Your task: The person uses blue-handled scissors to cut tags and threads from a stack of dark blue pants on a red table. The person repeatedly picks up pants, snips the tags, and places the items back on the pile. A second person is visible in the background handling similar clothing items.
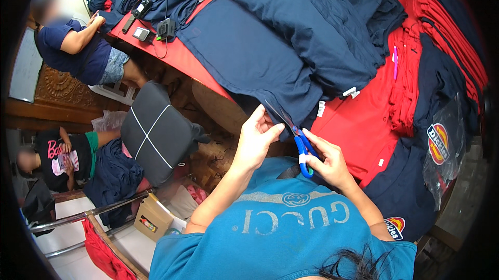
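Observation:
A navy garment (pixel 244 46) lies over the table, its near corner lifted at the edge in front of me. My left hand (pixel 258 137) pinches that corner between thumb and fingers. My right hand (pixel 327 160) grips a pair of scissors (pixel 303 155) with blue handles. Their blades point away from me and lie against the cloth, just right of my left fingertips. Whether the blades are parted is hard to make out. A small white label (pixel 321 108) shows at the garment's edge, near the scissors.
Red cloth (pixel 353 124) covers the table. Folded red garments (pixel 403 72) and navy ones are stacked to the right, with a clear plastic bag (pixel 446 150). Small black devices (pixel 166 29) with cables sit far left. A dark cushioned chair (pixel 156 129) stands left; two people are beyond it.

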Tool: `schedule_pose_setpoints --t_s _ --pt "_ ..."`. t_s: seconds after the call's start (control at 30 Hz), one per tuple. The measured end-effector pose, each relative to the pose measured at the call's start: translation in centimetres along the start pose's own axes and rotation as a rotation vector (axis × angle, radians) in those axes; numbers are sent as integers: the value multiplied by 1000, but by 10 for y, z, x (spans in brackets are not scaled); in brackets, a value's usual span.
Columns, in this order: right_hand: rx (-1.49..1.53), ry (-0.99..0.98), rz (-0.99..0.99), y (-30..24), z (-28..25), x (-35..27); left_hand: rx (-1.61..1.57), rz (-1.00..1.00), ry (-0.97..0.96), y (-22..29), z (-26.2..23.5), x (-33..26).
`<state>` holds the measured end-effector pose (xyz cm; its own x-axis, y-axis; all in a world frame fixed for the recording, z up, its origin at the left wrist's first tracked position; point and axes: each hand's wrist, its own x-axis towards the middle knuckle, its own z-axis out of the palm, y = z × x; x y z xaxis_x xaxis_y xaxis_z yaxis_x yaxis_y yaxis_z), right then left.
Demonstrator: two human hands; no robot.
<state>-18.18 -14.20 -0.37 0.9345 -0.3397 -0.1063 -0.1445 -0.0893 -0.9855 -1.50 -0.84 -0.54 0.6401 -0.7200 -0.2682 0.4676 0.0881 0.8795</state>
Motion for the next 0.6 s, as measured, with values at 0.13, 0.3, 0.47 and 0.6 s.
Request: schedule_pose_setpoints --t_s 0.13,0.3,0.47,0.6 --pt "83 -7 79 3 -2 4 8 2 5 3 4 -1" --pt "156 -23 177 6 -4 1 -142 106 124 -10 -4 10" --pt "-50 -1 -35 -3 0 8 -39 104 1 7 -3 9" --pt "60 -9 15 7 0 16 -12 78 -30 3 -3 8"
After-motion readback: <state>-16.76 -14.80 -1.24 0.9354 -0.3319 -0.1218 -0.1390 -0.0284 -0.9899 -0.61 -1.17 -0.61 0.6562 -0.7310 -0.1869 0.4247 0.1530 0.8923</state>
